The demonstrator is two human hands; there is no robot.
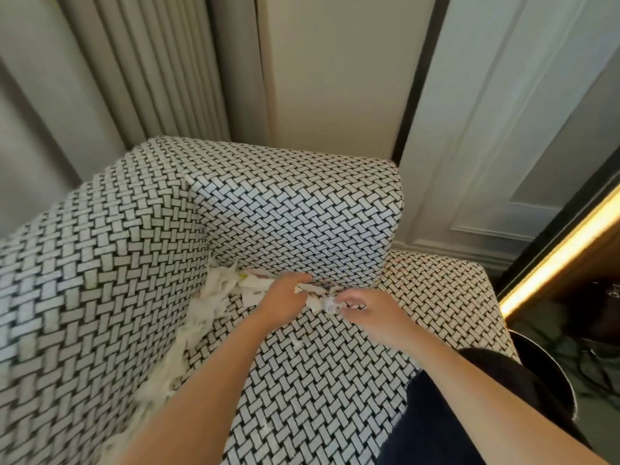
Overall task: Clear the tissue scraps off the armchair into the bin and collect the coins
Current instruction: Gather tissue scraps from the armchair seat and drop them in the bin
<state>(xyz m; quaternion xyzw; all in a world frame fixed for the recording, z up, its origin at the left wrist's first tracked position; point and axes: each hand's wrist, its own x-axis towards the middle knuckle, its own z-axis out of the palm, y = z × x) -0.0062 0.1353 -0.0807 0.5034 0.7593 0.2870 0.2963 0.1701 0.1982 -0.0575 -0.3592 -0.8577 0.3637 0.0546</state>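
A black-and-white woven armchair (302,380) fills the view. White tissue scraps (221,290) lie along the crease between seat and back and trail down the left side of the seat. My left hand (285,297) reaches into the crease under the arm cushion, fingers curled on a bunch of tissue. My right hand (365,308) sits just to its right, fingertips pinching a small wad of tissue (327,303). A dark round bin (550,370) stands at the chair's right, partly hidden by my sleeve. No coins are visible.
Grey curtains (134,78) hang behind the chair, with a cream wall panel and white panelled door to the right. A lit amber strip (563,253) edges dark furniture at far right. Dark cables lie on the floor beside the bin.
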